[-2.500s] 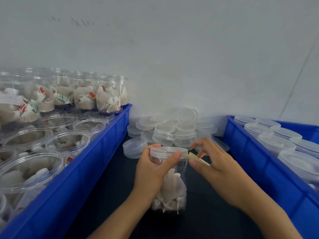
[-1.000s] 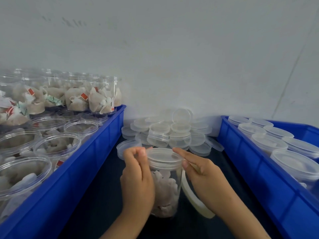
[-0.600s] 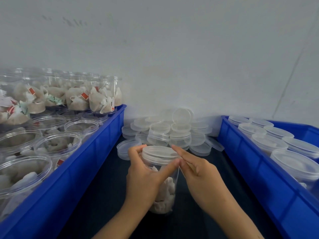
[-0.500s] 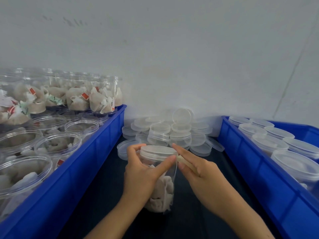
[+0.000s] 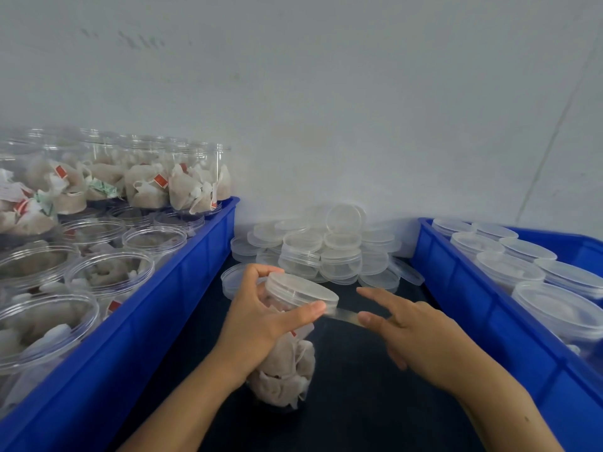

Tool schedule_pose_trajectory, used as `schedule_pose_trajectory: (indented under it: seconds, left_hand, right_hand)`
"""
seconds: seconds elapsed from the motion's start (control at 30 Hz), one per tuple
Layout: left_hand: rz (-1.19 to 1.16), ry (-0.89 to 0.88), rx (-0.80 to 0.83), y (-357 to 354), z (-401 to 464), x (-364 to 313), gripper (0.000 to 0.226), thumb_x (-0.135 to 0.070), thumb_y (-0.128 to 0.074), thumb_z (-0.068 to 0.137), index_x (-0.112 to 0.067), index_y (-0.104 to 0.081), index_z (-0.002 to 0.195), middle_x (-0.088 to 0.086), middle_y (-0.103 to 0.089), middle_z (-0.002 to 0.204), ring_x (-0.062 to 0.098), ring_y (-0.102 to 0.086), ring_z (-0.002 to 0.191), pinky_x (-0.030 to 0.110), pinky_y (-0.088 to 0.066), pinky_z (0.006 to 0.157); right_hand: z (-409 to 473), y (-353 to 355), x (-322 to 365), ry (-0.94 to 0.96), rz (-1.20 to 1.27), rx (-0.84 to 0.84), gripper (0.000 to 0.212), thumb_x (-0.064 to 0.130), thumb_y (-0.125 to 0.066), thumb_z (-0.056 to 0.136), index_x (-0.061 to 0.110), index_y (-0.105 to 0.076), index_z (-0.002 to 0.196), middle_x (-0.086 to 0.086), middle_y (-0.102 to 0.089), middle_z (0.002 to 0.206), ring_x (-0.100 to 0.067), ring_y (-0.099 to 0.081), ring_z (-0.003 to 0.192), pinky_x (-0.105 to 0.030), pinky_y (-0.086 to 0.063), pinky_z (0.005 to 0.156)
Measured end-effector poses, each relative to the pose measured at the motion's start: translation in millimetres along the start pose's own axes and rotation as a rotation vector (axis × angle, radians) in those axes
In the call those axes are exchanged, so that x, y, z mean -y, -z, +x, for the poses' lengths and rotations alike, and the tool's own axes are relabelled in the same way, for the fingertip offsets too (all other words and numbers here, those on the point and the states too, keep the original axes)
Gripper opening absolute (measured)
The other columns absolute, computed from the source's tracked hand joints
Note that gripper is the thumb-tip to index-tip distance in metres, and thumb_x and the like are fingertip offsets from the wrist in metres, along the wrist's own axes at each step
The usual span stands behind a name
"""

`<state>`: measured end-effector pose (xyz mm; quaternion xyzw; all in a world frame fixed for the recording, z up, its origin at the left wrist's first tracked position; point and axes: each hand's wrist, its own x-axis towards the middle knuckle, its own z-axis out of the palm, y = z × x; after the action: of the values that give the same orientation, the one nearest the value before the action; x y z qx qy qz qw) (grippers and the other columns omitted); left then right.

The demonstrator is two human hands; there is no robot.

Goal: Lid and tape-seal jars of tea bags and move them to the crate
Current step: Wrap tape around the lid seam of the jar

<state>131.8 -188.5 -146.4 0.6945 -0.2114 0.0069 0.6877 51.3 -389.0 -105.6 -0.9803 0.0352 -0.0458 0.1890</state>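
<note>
While the left hand (image 5: 261, 324) grips the lidded jar (image 5: 287, 347), tilted on the counter (image 5: 352, 412) between two blue crates (image 5: 163, 308), the right hand (image 5: 411, 334) pinches tape (image 5: 342, 313) stretched from its lid (image 5: 301, 290), forefinger straight.

Two bare forearms reach in from the bottom edge, with no sleeves, gloves, rings or watch showing. The left hand (image 5: 261, 324) and right hand (image 5: 414, 334) have short, unpainted nails (a small dark mole marks the right forearm).
</note>
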Motion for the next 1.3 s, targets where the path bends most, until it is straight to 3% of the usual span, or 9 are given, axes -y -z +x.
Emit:
schedule_pose_trajectory:
  seconds: [0.33, 0.5, 0.63, 0.77, 0.9, 0.97, 1.07, 1.2, 1.3]
  left_hand:
    - [0.0, 0.009, 0.021, 4.6, 4.3, 0.4, 0.077, -0.054, -0.079, 0.044, -0.025, -0.049, 0.109, -0.032, -0.066, 0.09, -0.009, -0.065, 0.084, 0.002, -0.046, 0.064]
    - [0.004, 0.023, 0.023, 5.0, 4.8, 2.3, 0.079, -0.058, -0.078, 0.042, -0.027, -0.049, 0.109, -0.019, -0.07, 0.092, -0.008, -0.066, 0.084, 0.003, -0.047, 0.065]
    - [0.018, 0.017, 0.034, 4.3, 4.5, 3.2, 0.079, -0.058, -0.078, 0.042, -0.027, -0.049, 0.11, -0.011, -0.068, 0.097, -0.007, -0.066, 0.086, 0.003, -0.046, 0.066]
    - [0.002, 0.015, 0.053, 4.6, 4.7, 2.3, 0.079, -0.059, -0.079, 0.044, -0.028, -0.048, 0.11, -0.029, -0.066, 0.092, -0.008, -0.065, 0.086, 0.003, -0.047, 0.066]
    - [-0.018, 0.015, 0.092, 4.5, 6.0, 4.5, 0.08, -0.058, -0.086, 0.045, -0.026, -0.051, 0.11, -0.02, -0.069, 0.096, 0.001, -0.068, 0.091, 0.01, -0.052, 0.067]
    - [-0.024, 0.012, 0.106, 6.7, 7.2, 7.1, 0.08, -0.057, -0.083, 0.044, -0.027, -0.051, 0.11, -0.018, -0.07, 0.098, 0.003, -0.068, 0.094, 0.014, -0.053, 0.071]
    - [-0.066, 0.024, 0.103, 11.1, 9.4, 12.6, 0.079, -0.054, -0.082, 0.046, -0.027, -0.053, 0.114, -0.016, -0.071, 0.1, 0.005, -0.068, 0.095, 0.022, -0.054, 0.076]
    - [-0.096, 0.019, 0.115, 13.1, 9.7, 16.4, 0.078, -0.052, -0.081, 0.047, -0.026, -0.053, 0.115, -0.017, -0.071, 0.101, 0.002, -0.068, 0.094, 0.019, -0.053, 0.076]
    - [-0.114, -0.026, 0.08, 10.5, 8.6, 16.6, 0.076, -0.047, -0.082, 0.049, -0.024, -0.052, 0.114, -0.02, -0.069, 0.1, -0.001, -0.067, 0.093, 0.01, -0.052, 0.069]
  right_hand:
    - [-0.1, -7.7, 2.0, 0.087, 0.147, 0.114, 0.051, 0.026, -0.035, 0.105, 0.062, -0.016, 0.135, -0.001, -0.062, 0.083, -0.019, -0.063, 0.079, -0.035, -0.056, 0.08]
    - [-0.1, -13.9, 11.1, 0.004, 0.471, 0.311, 0.04, 0.015, -0.037, 0.1, 0.038, -0.021, 0.129, -0.008, -0.064, 0.093, -0.013, -0.068, 0.074, -0.026, -0.053, 0.069]
    - [1.8, -18.9, 13.0, -0.021, 0.542, 0.33, 0.042, 0.019, -0.038, 0.099, 0.042, -0.022, 0.131, -0.006, -0.059, 0.094, -0.011, -0.058, 0.068, -0.026, -0.048, 0.067]
    - [0.7, -15.7, 8.0, 0.012, 0.548, 0.253, 0.034, 0.031, -0.043, 0.099, 0.049, -0.034, 0.127, 0.005, -0.051, 0.085, -0.004, -0.047, 0.069, -0.024, -0.041, 0.069]
    - [-5.1, -13.1, 11.6, 0.105, 0.45, 0.097, 0.05, 0.077, -0.038, 0.081, 0.068, -0.026, 0.129, 0.01, -0.056, 0.128, -0.009, -0.052, 0.121, -0.032, -0.04, 0.097]
    - [-6.4, -11.8, 15.1, 0.157, 0.295, -0.012, 0.057, 0.081, -0.025, 0.074, 0.073, -0.021, 0.13, 0.01, -0.056, 0.134, -0.011, -0.052, 0.125, -0.031, -0.041, 0.098]
    - [-8.7, -9.4, 21.3, 0.201, 0.127, -0.131, 0.05, 0.074, -0.02, 0.082, 0.073, -0.022, 0.132, 0.024, -0.063, 0.119, -0.002, -0.057, 0.113, -0.022, -0.043, 0.089]
    - [-11.5, -7.6, 24.5, 0.23, 0.04, -0.178, 0.038, 0.057, -0.031, 0.095, 0.073, -0.026, 0.129, 0.035, -0.053, 0.058, 0.016, -0.052, 0.068, -0.015, -0.044, 0.069]
    - [-12.6, -5.6, 22.4, 0.234, -0.003, -0.159, 0.044, 0.053, -0.026, 0.099, 0.076, -0.007, 0.131, 0.042, -0.043, 0.052, 0.017, -0.046, 0.055, -0.017, -0.035, 0.053]
